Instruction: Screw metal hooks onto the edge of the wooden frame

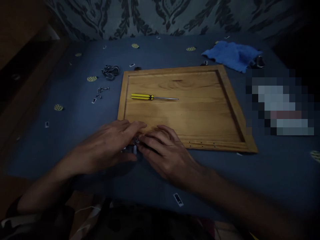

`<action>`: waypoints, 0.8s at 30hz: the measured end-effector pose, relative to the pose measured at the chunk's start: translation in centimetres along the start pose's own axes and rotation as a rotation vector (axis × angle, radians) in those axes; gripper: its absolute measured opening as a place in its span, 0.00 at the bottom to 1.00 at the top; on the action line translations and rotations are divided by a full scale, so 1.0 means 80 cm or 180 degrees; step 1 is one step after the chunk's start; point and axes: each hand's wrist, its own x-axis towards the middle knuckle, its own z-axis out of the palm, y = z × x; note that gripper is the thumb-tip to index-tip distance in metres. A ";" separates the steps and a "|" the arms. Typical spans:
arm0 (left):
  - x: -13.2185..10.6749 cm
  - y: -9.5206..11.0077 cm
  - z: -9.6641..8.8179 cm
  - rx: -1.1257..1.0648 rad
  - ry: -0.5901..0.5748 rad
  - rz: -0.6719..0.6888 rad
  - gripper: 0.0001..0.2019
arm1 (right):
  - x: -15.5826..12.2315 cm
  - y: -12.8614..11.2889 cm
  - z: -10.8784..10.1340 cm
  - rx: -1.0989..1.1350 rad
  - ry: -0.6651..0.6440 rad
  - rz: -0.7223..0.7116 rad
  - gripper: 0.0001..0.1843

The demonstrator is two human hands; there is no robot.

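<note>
A shallow wooden tray-like panel (232,110) with a raised rim lies on a blue cloth. A yellow-and-black screwdriver (150,97) rests inside it, tip pointing right. Both hands meet at the panel's near left corner. My left hand (110,146) and my right hand (162,150) curl their fingers round a small metal fitting (135,145) pressed against the rim; most of the fitting is hidden under the fingers. A row of small holes (202,143) runs along the near rim to the right of my right hand.
Metal hooks (110,71) and loose screws (102,90) lie left of the panel. A blue rag (232,55) sits at the back right. Yellow round patches (58,107) dot the blue cloth (82,110). A patterned wall stands behind.
</note>
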 end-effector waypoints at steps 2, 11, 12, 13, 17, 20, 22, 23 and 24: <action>0.000 0.001 -0.001 0.0001 -0.0020 -0.0018 0.29 | 0.000 0.000 -0.001 0.0001 -0.0021 0.0025 0.14; 0.000 -0.001 0.001 -0.0064 0.0035 0.0041 0.30 | -0.001 0.002 0.003 0.0129 0.0048 -0.0029 0.14; 0.000 0.000 0.001 -0.0075 0.0024 0.0029 0.30 | 0.000 0.002 0.003 0.0128 0.0035 -0.0023 0.14; 0.000 0.000 0.001 -0.0074 0.0022 0.0018 0.29 | 0.000 0.001 0.003 0.0126 0.0012 -0.0013 0.14; 0.000 0.001 0.000 -0.0034 0.0013 0.0019 0.30 | 0.001 0.000 0.000 0.0136 -0.0054 0.0000 0.15; -0.003 -0.004 -0.002 -0.0051 -0.0004 0.0053 0.33 | 0.001 0.000 0.000 0.0166 -0.0080 -0.0010 0.15; -0.006 -0.008 -0.008 -0.0061 0.0095 0.0119 0.32 | 0.001 0.001 0.000 0.0176 -0.0062 -0.0014 0.14; -0.007 -0.009 -0.012 -0.0083 0.0159 0.0122 0.30 | 0.000 0.001 0.000 0.0174 -0.0057 -0.0018 0.13; -0.008 -0.011 -0.018 -0.0121 0.0231 0.0104 0.27 | 0.000 0.001 0.000 0.0164 -0.0036 -0.0023 0.13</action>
